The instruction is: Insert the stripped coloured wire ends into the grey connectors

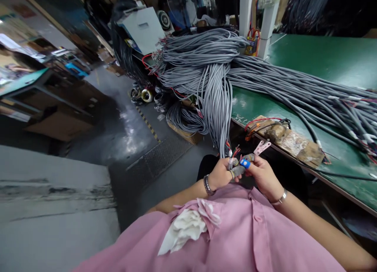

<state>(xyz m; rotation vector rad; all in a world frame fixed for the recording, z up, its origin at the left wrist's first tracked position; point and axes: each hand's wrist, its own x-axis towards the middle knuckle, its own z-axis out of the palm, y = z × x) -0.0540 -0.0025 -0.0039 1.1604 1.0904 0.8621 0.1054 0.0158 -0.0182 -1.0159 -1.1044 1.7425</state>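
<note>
Close to my body, both hands meet at the end of a grey cable bundle [218, 107] that hangs over the table edge. My left hand [222, 174], with grey finger covers, is closed around a cable end whose thin coloured wires [229, 146] stick up. Against it, my right hand [263, 176] pinches at the thin wires with grey finger covers and a blue wrap [245, 163] on the thumb. A pale pink clip-like piece [262, 147] shows just above the right hand; whether it is held, I cannot tell. The fingertips partly hide the wire ends.
On the green table [309, 60] lie many long grey cables [282, 79]. A wooden board [303, 148] with tape and wires sits at its front edge. A white box [144, 30] stands behind the cable pile. Wire coils [147, 95] are on the floor, left.
</note>
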